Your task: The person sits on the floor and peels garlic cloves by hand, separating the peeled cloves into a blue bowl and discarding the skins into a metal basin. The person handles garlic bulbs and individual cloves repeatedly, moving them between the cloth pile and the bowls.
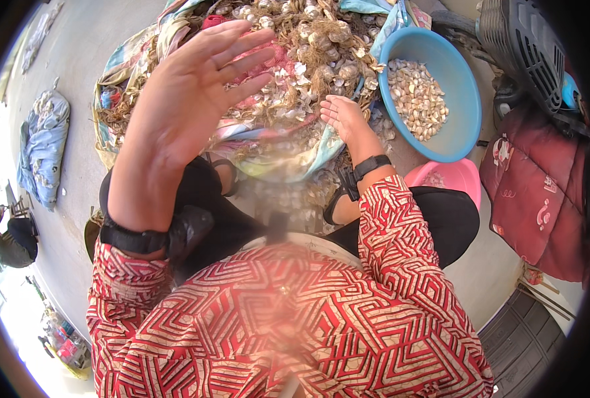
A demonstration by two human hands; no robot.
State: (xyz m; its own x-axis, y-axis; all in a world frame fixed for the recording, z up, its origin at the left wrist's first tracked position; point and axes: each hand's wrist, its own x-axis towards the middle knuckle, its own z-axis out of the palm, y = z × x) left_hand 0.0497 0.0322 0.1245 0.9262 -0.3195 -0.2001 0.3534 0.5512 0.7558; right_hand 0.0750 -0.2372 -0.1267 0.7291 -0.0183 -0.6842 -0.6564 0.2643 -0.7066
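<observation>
My left hand (pixel 190 94) is raised close to the camera, palm showing, fingers spread and holding nothing. It covers part of a heap of dried garlic bulbs (pixel 337 32) with roots and stalks. Lower and farther off, my right hand (pixel 343 117) is stretched out flat and empty at the near right side of the heap. Loose garlic skins (pixel 295 87) and a red mesh bag (pixel 282 57) lie among the bulbs, on spread cloth sacking (pixel 319 149). To the right of my right hand, a blue plastic basin (pixel 466 94) contains separated garlic cloves (pixel 416 99).
Beside my right knee stands a pink basin (pixel 466 181), partly hidden. A red quilted cover (pixel 528 194) hangs below a black vented plastic body (pixel 528 49) at right. At left are a blue cloth bundle (pixel 43 144) and a dark chair (pixel 16 239) on the concrete floor (pixel 83 49).
</observation>
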